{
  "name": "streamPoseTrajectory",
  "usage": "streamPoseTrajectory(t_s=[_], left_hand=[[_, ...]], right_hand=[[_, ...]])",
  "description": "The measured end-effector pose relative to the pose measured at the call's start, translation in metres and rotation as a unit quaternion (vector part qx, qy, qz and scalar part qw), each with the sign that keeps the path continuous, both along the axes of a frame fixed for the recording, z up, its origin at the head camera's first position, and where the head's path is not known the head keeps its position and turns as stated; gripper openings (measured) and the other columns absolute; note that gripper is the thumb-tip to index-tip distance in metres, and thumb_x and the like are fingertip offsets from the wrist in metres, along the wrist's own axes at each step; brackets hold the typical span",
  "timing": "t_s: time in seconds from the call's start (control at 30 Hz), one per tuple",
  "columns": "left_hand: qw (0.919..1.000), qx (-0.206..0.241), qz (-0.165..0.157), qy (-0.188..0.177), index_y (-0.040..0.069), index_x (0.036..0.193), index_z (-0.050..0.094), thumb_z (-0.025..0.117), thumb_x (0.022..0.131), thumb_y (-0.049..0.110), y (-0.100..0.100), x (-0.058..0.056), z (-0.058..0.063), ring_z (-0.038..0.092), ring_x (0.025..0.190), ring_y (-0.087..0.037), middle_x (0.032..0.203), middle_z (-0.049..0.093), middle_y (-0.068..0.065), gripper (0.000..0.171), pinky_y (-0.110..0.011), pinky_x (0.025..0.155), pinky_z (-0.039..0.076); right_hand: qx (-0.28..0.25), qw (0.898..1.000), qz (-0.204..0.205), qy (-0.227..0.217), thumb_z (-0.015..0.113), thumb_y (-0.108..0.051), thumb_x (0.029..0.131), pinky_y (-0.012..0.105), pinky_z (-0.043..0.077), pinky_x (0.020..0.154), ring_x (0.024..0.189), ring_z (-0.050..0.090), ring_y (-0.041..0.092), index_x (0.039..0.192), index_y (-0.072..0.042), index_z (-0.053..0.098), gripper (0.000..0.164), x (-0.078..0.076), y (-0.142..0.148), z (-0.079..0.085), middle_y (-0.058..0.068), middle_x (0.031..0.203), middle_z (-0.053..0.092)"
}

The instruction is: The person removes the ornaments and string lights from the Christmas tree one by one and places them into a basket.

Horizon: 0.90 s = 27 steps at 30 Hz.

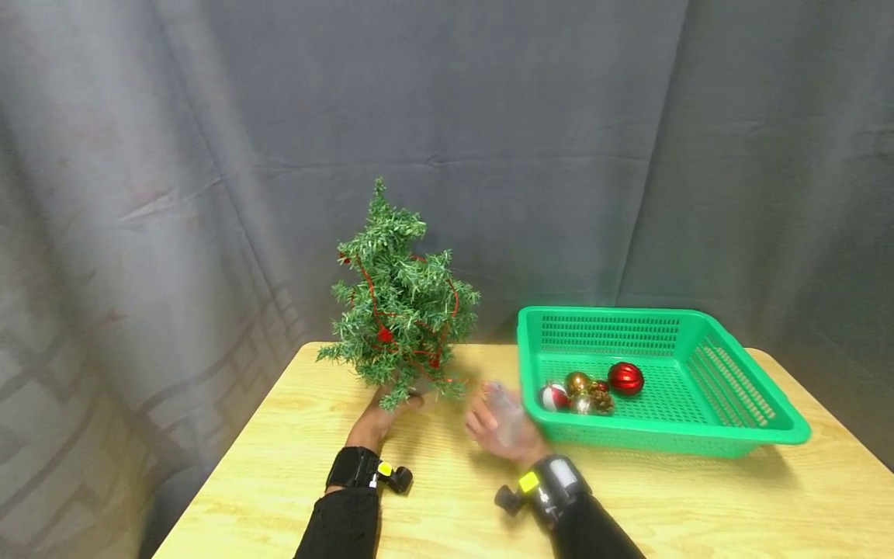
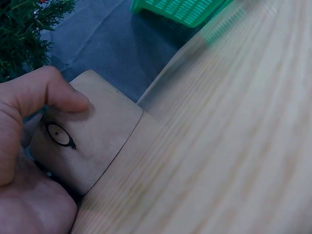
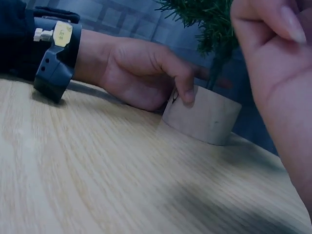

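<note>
A small green artificial Christmas tree [image 1: 408, 310] stands on the table, wound with thin red string bearing red bits. My left hand [image 1: 377, 415] grips its pale round base [image 3: 204, 117], with the thumb on the side. The left wrist view brings that base up close, a dark loop mark on it. To the right, my right hand [image 1: 489, 427] is blurred, between tree and green basket, with fingers curled by a pale, see-through thing [image 1: 507, 415]; its kind is lost in the blur. In the right wrist view, only part of that hand shows at the right edge.
The green plastic basket [image 1: 670, 431] sits at the right of the table. Inside lie a ribbed red bauble [image 1: 625, 378], a red-and-white bauble [image 1: 554, 396], a gold bauble [image 1: 576, 383] and a pine cone [image 1: 601, 401]. A grey curtain [image 1: 531, 155] hangs behind the table.
</note>
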<state>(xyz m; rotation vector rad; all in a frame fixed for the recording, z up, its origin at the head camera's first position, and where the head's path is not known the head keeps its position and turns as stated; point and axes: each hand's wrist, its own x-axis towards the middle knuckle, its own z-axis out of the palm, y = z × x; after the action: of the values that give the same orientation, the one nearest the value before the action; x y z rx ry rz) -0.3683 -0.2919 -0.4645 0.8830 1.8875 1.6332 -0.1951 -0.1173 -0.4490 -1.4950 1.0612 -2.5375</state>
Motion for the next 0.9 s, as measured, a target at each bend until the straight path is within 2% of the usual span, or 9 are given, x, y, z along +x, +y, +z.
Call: streamPoseTrajectory(t_s=[0.1,0.2,0.33,0.43,0.53,0.73,0.83,0.9], left_hand=[[1.0,0.004,0.004,-0.003,0.008,0.144,0.05,0.07,0.081,0.001,0.0,0.0,-0.001,0.044,0.137,-0.043,0.142,0.054,-0.021,0.067,-0.064,0.116,0.027],[0.9999,0.001,0.014,-0.004,0.006,0.138,0.056,0.073,0.08,0.004,-0.002,0.0,-0.003,0.052,0.129,-0.037,0.132,0.061,-0.018,0.06,-0.062,0.114,0.031],[0.9994,0.014,-0.003,0.031,0.004,0.127,0.062,0.072,0.082,0.006,-0.003,-0.002,-0.005,0.061,0.109,-0.022,0.11,0.068,-0.009,0.047,-0.051,0.104,0.042],[0.9981,0.031,-0.024,0.047,0.01,0.126,0.063,0.072,0.082,0.007,-0.003,-0.006,-0.007,0.062,0.102,-0.016,0.106,0.067,-0.002,0.045,-0.042,0.099,0.044],[0.9979,0.038,-0.027,0.046,0.013,0.129,0.062,0.073,0.081,0.008,-0.003,-0.008,-0.009,0.061,0.105,-0.014,0.11,0.067,0.0,0.05,-0.04,0.1,0.043],[0.9984,0.033,-0.014,0.044,0.013,0.129,0.062,0.074,0.076,0.007,-0.001,-0.008,-0.01,0.062,0.097,-0.017,0.104,0.068,-0.001,0.055,-0.036,0.095,0.045],[0.9985,0.027,-0.013,0.046,0.01,0.126,0.064,0.071,0.075,0.005,-0.001,-0.006,-0.008,0.063,0.096,-0.019,0.103,0.068,-0.007,0.051,-0.037,0.093,0.047],[0.9993,0.014,-0.004,0.035,0.007,0.12,0.066,0.07,0.074,0.004,0.0,-0.004,-0.006,0.062,0.096,-0.018,0.104,0.068,-0.008,0.046,-0.036,0.093,0.046]], right_hand=[[0.016,0.999,0.016,-0.026,0.022,-0.04,0.108,0.014,0.042,0.078,0.079,0.052,0.001,0.129,-0.03,0.056,0.041,0.003,-0.001,0.003,-0.017,0.099,0.066],[0.022,0.999,0.044,-0.003,0.028,-0.043,0.106,0.015,0.047,0.09,0.1,0.062,0.001,0.132,-0.028,0.055,0.04,0.005,-0.006,0.014,-0.015,0.116,0.068],[0.035,0.994,0.093,0.053,0.041,-0.045,0.102,0.018,0.046,0.1,0.121,0.058,0.005,0.138,-0.027,0.051,0.042,0.006,-0.014,0.031,-0.013,0.136,0.06],[0.047,0.989,0.124,0.06,0.046,-0.043,0.101,0.02,0.044,0.105,0.128,0.054,0.006,0.14,-0.026,0.05,0.042,0.005,-0.017,0.036,-0.012,0.142,0.056],[0.055,0.988,0.135,0.045,0.043,-0.04,0.103,0.021,0.045,0.106,0.128,0.054,0.007,0.139,-0.027,0.052,0.039,0.003,-0.016,0.032,-0.012,0.141,0.056],[0.108,0.987,0.118,0.015,0.036,-0.045,0.103,0.021,0.047,0.102,0.122,0.056,0.006,0.131,-0.03,0.056,0.038,-0.004,-0.006,0.007,-0.014,0.134,0.059],[0.149,0.982,0.111,-0.011,0.039,-0.045,0.103,0.026,0.046,0.107,0.121,0.057,0.003,0.126,-0.033,0.058,0.032,-0.005,-0.006,-0.002,-0.018,0.13,0.061],[0.177,0.978,0.106,-0.026,0.044,-0.043,0.101,0.03,0.042,0.111,0.122,0.057,0.002,0.123,-0.035,0.058,0.027,-0.005,-0.007,-0.005,-0.02,0.128,0.062]])
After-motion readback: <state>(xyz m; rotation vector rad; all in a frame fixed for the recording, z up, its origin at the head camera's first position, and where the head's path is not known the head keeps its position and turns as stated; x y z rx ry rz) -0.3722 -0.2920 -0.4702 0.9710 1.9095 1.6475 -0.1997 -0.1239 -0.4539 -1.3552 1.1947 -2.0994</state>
